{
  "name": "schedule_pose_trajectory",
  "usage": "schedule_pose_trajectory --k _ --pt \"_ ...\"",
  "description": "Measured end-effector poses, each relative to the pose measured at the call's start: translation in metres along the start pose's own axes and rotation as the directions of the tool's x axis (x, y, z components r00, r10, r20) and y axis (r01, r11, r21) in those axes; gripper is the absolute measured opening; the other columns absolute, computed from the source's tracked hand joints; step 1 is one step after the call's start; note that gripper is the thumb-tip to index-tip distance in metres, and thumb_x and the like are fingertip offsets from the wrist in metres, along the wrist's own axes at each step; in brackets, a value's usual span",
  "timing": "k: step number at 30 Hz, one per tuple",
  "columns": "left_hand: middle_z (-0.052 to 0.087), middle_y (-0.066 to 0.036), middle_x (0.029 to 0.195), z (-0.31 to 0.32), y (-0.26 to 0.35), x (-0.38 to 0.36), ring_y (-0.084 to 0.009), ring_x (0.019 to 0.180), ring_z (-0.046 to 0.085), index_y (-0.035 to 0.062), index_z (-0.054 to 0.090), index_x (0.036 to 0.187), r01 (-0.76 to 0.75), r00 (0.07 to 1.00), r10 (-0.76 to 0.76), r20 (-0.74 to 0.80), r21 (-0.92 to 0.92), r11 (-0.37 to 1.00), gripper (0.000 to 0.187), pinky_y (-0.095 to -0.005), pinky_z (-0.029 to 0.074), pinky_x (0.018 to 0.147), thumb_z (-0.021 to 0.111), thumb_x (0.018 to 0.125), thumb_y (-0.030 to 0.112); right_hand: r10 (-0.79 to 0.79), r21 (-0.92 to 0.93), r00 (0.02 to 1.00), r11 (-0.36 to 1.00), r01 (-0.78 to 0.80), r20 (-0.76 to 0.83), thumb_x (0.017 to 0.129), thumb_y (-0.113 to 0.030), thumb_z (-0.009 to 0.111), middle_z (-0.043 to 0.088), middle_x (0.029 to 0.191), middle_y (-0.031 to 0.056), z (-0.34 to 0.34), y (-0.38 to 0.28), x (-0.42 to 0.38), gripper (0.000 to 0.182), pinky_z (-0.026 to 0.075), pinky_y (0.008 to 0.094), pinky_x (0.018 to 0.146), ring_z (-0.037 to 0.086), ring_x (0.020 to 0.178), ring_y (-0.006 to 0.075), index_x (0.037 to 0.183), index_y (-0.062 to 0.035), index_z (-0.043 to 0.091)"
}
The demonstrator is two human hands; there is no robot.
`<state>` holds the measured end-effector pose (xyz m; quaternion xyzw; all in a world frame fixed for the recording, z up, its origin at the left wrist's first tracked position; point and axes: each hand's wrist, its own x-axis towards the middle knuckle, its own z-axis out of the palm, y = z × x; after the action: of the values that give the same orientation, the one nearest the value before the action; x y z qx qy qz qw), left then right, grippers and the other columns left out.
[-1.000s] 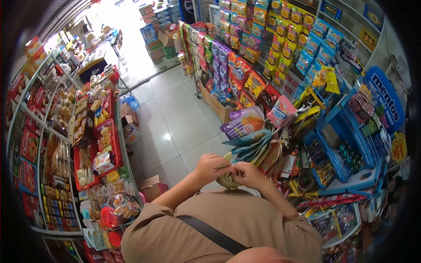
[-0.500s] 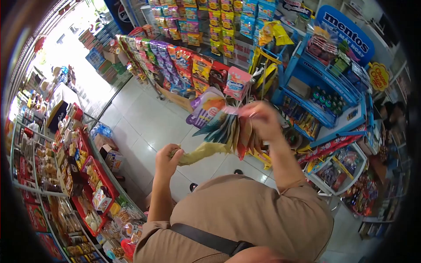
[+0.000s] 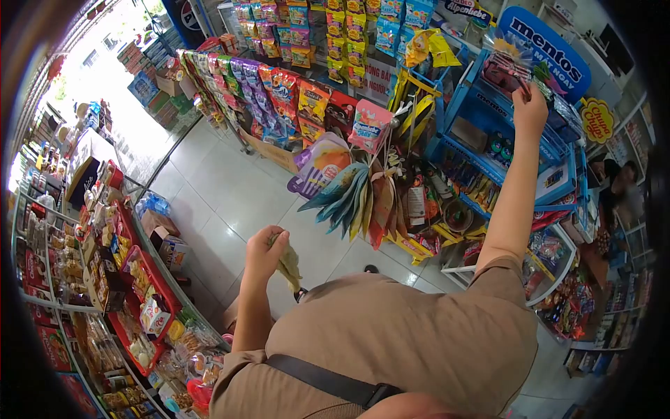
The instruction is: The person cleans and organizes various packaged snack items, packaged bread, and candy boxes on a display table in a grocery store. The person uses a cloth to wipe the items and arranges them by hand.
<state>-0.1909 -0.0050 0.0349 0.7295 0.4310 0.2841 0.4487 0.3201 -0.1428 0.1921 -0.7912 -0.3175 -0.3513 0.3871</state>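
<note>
My left hand [image 3: 265,253] is closed round a crumpled yellow-green cloth [image 3: 288,265], whose loose end hangs toward my body. My right hand [image 3: 530,108] reaches out to the top tier of the blue Mentos rack [image 3: 481,112]. Its fingers are pinched together by the small packs [image 3: 504,73] there; whatever is between them is too small to name. Between my hands hangs a fanned bunch of blue, yellow and red packets [image 3: 356,202]. A pink jelly packet [image 3: 369,126] and a purple packet [image 3: 322,166] hang just beyond it.
Rows of snack bags [image 3: 283,98] hang along a rack ahead. Shelves of packaged goods and a red tray [image 3: 159,300] line my left. A round yellow Chupa Chups sign [image 3: 597,123] sticks out at right. Tiled floor [image 3: 223,188] runs toward the bright doorway.
My right hand has left the hanging packets and moved right and away to the Mentos rack. The cloth, stretched toward the packets before, now hangs bunched from my left hand.
</note>
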Motion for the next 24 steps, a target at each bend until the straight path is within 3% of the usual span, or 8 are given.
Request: schedule_pose_trajectory --k 3,12,20,24 --pt "0.057 -0.008 0.065 0.001 0.003 -0.001 -0.0127 0.061 0.052 -0.0021 0.060 0.084 -0.002 1.000 0.002 -0.003 0.037 0.999 0.020 -0.0272 0.043 0.058 0.062 0.081 0.018 -0.093 0.089 0.994 0.992 0.088 0.056 0.076 -0.013 0.058 0.061 0.081 0.0119 0.006 0.009 0.004 0.018 0.046 0.0363 0.067 0.059 0.076 0.0287 0.091 -0.0034 0.058" --pt "0.059 -0.010 0.067 0.001 -0.004 -0.003 -0.0149 0.063 0.055 -0.0026 0.061 0.085 0.031 0.999 -0.031 -0.009 0.068 0.997 0.023 -0.0280 0.045 0.060 0.062 0.081 0.020 -0.098 -0.245 0.977 0.959 0.144 0.190 0.078 -0.016 0.056 0.061 0.093 0.0130 0.018 0.004 0.023 0.025 0.047 0.0418 0.072 0.059 0.086 0.0320 0.103 -0.0080 0.056" --pt "0.061 -0.013 0.070 -0.005 -0.006 0.000 -0.0188 0.064 0.058 -0.0010 0.062 0.087 0.040 0.999 -0.041 0.006 0.054 0.998 0.024 -0.0300 0.046 0.062 0.062 0.080 0.021 -0.032 -0.361 0.982 0.927 0.098 0.185 0.077 -0.024 0.058 0.061 0.097 0.0180 0.038 0.019 0.031 0.029 0.046 0.0460 0.075 0.057 0.091 0.0369 0.101 -0.0066 0.054" --pt "0.062 -0.016 0.074 -0.010 -0.010 -0.004 -0.0235 0.068 0.061 0.0014 0.063 0.088 0.033 0.999 -0.033 -0.002 0.063 0.997 0.025 -0.0326 0.048 0.064 0.061 0.080 0.025 -0.051 -0.311 0.956 0.939 0.144 0.288 0.079 -0.027 0.058 0.061 0.098 0.0192 0.041 0.041 0.040 0.033 0.045 0.0455 0.075 0.057 0.090 0.0382 0.104 -0.0053 0.054"
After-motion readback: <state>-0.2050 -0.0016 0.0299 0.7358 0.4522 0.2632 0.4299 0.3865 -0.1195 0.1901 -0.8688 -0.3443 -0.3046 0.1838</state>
